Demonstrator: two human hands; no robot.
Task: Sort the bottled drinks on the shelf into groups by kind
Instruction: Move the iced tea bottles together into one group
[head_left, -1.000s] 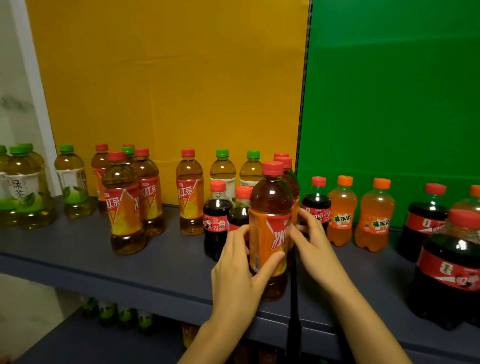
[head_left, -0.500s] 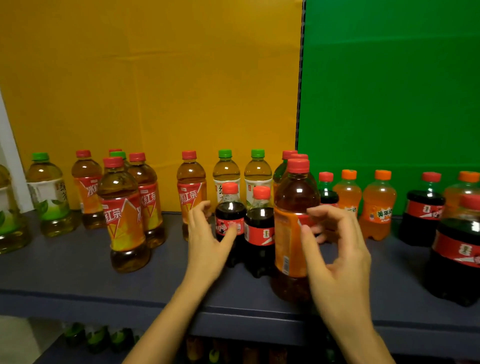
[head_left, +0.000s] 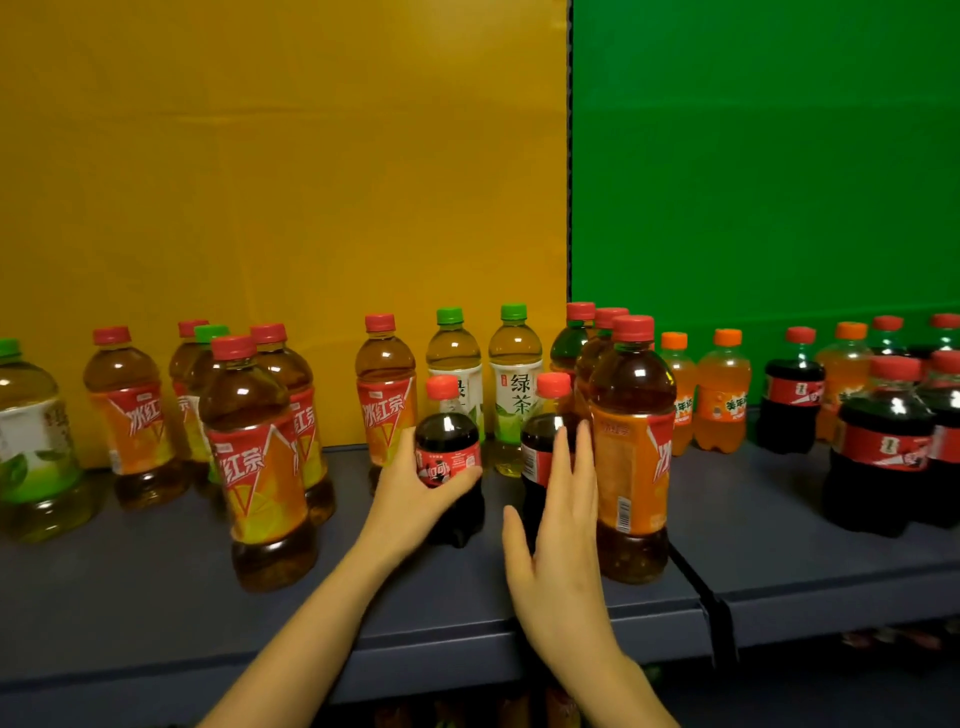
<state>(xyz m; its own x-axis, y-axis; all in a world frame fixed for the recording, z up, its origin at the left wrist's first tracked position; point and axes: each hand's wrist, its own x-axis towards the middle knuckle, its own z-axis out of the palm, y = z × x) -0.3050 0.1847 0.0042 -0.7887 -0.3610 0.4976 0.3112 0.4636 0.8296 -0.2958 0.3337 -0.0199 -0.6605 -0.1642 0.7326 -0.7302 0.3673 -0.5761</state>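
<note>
I have my left hand (head_left: 410, 501) at the centre of the frame, thumb and fingers curled round a small cola bottle (head_left: 447, 431). The thumb lies across its red label. The bottle stands upright on the grey shelf (head_left: 156, 597), near the front edge.

Just to the right of it, my right hand (head_left: 558, 551) is open, with its fingers straight and pointing up and the thumb spread to the left. The fingers lie in front of a second small cola bottle (head_left: 537, 441) and grip nothing; I cannot tell whether they press on it. This bottle stands upright, between the first one and a tall iced tea bottle (head_left: 631, 415) just right of my fingers.

Behind my hands, towards the back of the shelf, two green tea bottles (head_left: 514, 374) stand side by side, with one iced tea bottle (head_left: 384, 389) to their left. More iced tea bottles (head_left: 254, 457) cluster in the left half of the frame, and another green tea bottle (head_left: 31, 441) stands at the far left edge.

In the right half, two orange soda bottles (head_left: 722, 395) stand at the back. Beyond them, at the far right, is a mixed group of larger cola bottles (head_left: 883, 452) and at least one more orange soda.

A yellow board (head_left: 260, 156) backs the left side and a green board (head_left: 779, 156) the right.
</note>
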